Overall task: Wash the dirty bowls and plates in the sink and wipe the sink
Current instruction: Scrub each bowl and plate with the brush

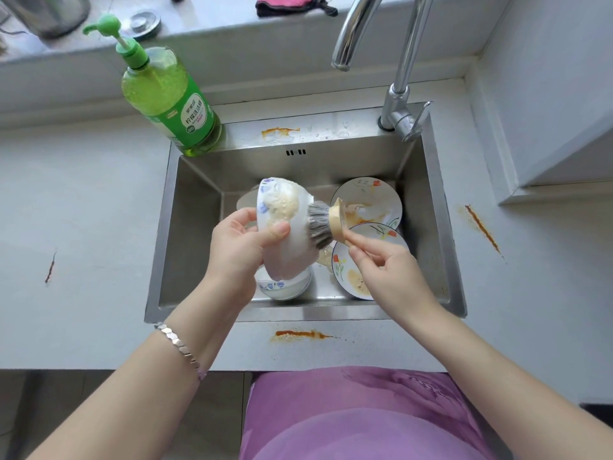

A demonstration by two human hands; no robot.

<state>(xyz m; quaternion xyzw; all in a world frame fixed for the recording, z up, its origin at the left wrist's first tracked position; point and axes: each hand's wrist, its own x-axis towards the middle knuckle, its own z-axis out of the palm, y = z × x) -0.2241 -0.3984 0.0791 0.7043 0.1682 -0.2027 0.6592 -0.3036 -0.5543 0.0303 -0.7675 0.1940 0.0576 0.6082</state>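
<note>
**Soapy bowl scrubbed over a sink that holds more dishes**

Nearest, an orange sauce smear (300,334) lies on the white surface (83,227), just in front of the sink (159,260). Over the basin, the left hand (245,240) grips a white bowl (288,260) with blue flowers, thumb across its wall and fingers curled behind. The bowl is tipped on its side, with foam clinging near the rim. The right hand (381,263) pinches the wooden knob of a dish brush (326,224) in its fingertips, and the grey bristles touch the bowl's side.

Below them a second bowl (285,288) sits on the sink floor. Beside it is a flowered plate (341,267) with yellowish residue, and a second soiled plate (368,200) lies farther back. Another orange streak (280,131) marks the back ledge of the sink, beside the green dish soap bottle (169,101). The faucet (401,78) shows no water running. A longer stain (482,229) runs along the surface to the right.

The main risk appears to be the grip. The bowl is wet and soapy and is held from one side only, so a firm push from the brush could twist it loose. It would then fall onto the bowl and plate directly below and might chip them. The fingertip hold on the brush could also slip. Foam left unrinsed would leave the bowl unfinished.
</note>
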